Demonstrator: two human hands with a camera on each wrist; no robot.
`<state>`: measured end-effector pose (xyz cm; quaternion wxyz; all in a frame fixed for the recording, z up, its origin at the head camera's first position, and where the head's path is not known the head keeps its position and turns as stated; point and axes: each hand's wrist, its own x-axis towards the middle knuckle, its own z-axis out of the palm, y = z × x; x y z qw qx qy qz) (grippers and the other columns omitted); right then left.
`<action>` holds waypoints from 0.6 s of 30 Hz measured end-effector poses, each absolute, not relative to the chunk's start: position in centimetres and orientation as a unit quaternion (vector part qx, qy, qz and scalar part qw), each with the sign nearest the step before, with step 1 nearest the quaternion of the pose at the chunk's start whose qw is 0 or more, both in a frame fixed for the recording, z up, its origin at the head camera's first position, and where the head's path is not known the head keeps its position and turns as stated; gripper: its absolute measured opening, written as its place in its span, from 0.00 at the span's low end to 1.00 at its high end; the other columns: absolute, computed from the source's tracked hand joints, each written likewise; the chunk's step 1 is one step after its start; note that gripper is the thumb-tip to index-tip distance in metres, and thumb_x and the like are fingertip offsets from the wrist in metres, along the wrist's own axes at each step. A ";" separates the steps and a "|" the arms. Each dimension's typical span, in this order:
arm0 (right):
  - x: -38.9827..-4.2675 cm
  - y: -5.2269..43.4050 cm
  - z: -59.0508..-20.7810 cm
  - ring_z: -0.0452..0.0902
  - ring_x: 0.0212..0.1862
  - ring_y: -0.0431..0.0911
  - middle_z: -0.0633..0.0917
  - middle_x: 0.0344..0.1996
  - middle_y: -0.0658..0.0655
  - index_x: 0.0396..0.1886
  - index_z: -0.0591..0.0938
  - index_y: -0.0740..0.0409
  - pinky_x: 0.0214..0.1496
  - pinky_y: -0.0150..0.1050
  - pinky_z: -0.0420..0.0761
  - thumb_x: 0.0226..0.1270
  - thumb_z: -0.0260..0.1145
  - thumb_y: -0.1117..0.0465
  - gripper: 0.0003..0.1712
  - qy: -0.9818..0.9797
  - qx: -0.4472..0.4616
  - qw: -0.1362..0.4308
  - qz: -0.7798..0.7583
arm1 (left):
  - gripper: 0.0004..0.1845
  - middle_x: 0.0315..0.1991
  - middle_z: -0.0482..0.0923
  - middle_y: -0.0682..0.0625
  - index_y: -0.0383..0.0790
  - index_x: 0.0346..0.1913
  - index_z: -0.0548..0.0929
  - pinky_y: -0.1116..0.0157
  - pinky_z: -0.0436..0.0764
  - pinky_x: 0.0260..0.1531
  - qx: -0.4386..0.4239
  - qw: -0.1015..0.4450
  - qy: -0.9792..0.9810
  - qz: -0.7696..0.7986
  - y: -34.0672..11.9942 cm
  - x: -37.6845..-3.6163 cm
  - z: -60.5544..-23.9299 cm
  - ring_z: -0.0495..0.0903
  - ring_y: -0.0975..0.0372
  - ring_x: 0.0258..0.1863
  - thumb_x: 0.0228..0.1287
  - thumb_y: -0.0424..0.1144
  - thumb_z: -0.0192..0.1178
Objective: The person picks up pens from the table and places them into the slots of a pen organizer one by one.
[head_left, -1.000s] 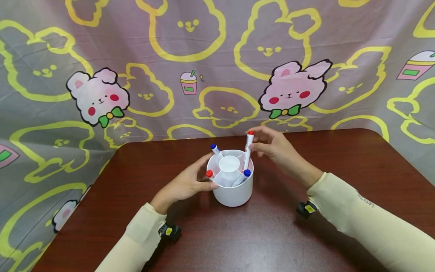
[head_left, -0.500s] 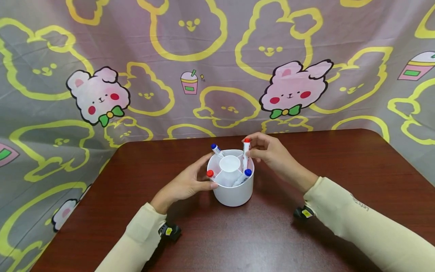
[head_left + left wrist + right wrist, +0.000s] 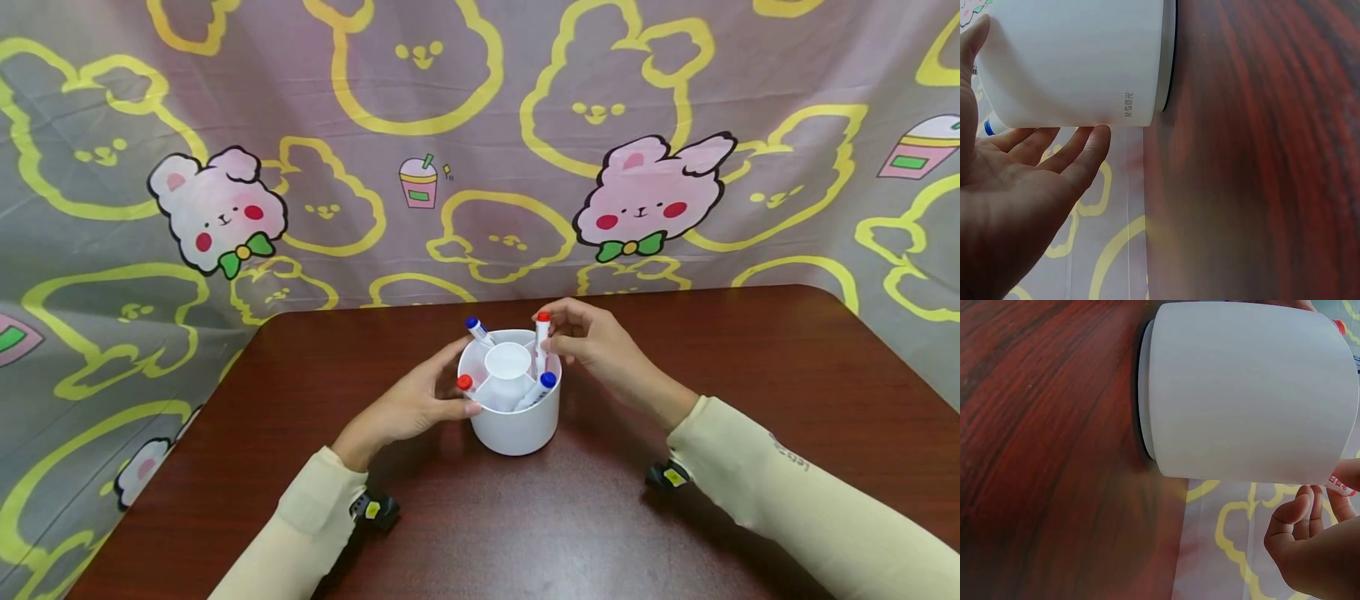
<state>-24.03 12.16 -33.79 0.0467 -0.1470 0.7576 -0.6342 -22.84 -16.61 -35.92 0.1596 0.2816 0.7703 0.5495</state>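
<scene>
right hand (image 3: pixel 592 337): fingers pinched on the upper barrel of a red-capped marker (image 3: pixel 542 340), just below the cap; grip is high up, likely so the fingers clear the rim while the marker sits down in its slot.
red-capped marker: nearly upright in the far-right compartment of the white holder (image 3: pixel 516 425), lower part inside the cup, cap sticking up above the rim.
left hand (image 3: pixel 408 406): fingers straight and relaxed, laid against the holder's left wall, thumb near the rim; holds nothing, looks like it's bracing the cup so it doesn't slide or tip (left wrist view shows the fingertips (image 3: pixel 1094 139) flat on the white wall (image 3: pixel 1079 62)).
white holder: round, a centre well with divided compartments round it; stands on the table (image 3: pixel 675 517) between the two hands, near the middle.
other markers: blue-capped one (image 3: pixel 477 330) leaning out at the far-left, second red-capped one (image 3: pixel 465 385) at the near-left by the left thumb, second blue-capped one (image 3: pixel 542 385) leaning at the near-right; one per compartment as far as can be seen.
right wrist view: holder wall (image 3: pixel 1247 394) fills the frame, curled fingers (image 3: pixel 1291 515) at lower right, marker barely visible.
backdrop: bunny-print cloth (image 3: pixel 300 125) hung behind the table.
sleeves: cream, both arms (image 3: pixel 787 492).
</scene>
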 end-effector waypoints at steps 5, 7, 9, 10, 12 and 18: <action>-24.0 12.0 -34.0 0.74 0.38 0.45 0.82 0.45 0.57 0.62 0.79 0.67 0.35 0.32 0.78 0.69 0.67 0.71 0.22 0.752 -0.145 0.047 -0.641 | 0.51 0.76 0.67 0.41 0.47 0.84 0.55 0.45 0.72 0.72 0.280 0.158 0.769 0.553 -16.7 -22.8 -35.9 0.70 0.45 0.74 0.63 0.33 0.74; -24.0 12.0 -34.0 0.74 0.37 0.45 0.82 0.44 0.57 0.62 0.78 0.68 0.35 0.32 0.78 0.69 0.67 0.71 0.22 0.750 -0.145 0.045 -0.644 | 0.51 0.76 0.67 0.41 0.47 0.84 0.56 0.45 0.72 0.72 0.280 0.157 0.768 0.554 -16.7 -22.8 -36.0 0.69 0.46 0.74 0.63 0.33 0.74; -24.0 12.0 -34.1 0.74 0.37 0.45 0.81 0.43 0.57 0.62 0.78 0.68 0.35 0.32 0.77 0.68 0.67 0.72 0.23 0.749 -0.146 0.043 -0.645 | 0.51 0.76 0.67 0.41 0.47 0.84 0.56 0.45 0.72 0.72 0.280 0.156 0.769 0.553 -16.8 -22.9 -36.0 0.69 0.46 0.74 0.63 0.33 0.75; -23.9 12.0 -34.1 0.74 0.37 0.44 0.81 0.43 0.57 0.62 0.78 0.68 0.34 0.32 0.78 0.69 0.67 0.72 0.23 0.749 -0.147 0.042 -0.645 | 0.51 0.76 0.67 0.41 0.47 0.84 0.56 0.45 0.72 0.72 0.280 0.155 0.769 0.553 -16.8 -22.9 -36.1 0.69 0.46 0.74 0.63 0.33 0.75; -23.9 12.1 -34.2 0.75 0.38 0.44 0.81 0.43 0.56 0.62 0.78 0.68 0.35 0.32 0.78 0.69 0.67 0.71 0.23 0.749 -0.147 0.041 -0.644 | 0.51 0.76 0.67 0.40 0.46 0.84 0.56 0.44 0.72 0.72 0.280 0.155 0.770 0.552 -16.7 -22.9 -36.1 0.70 0.45 0.74 0.63 0.34 0.75; -23.2 13.2 -33.9 0.80 0.47 0.47 0.84 0.50 0.60 0.63 0.78 0.63 0.45 0.39 0.84 0.72 0.68 0.65 0.22 0.771 -0.130 0.040 -0.622 | 0.54 0.78 0.64 0.39 0.46 0.84 0.54 0.43 0.72 0.72 0.282 0.165 0.763 0.558 -16.8 -22.9 -36.1 0.68 0.43 0.75 0.63 0.43 0.76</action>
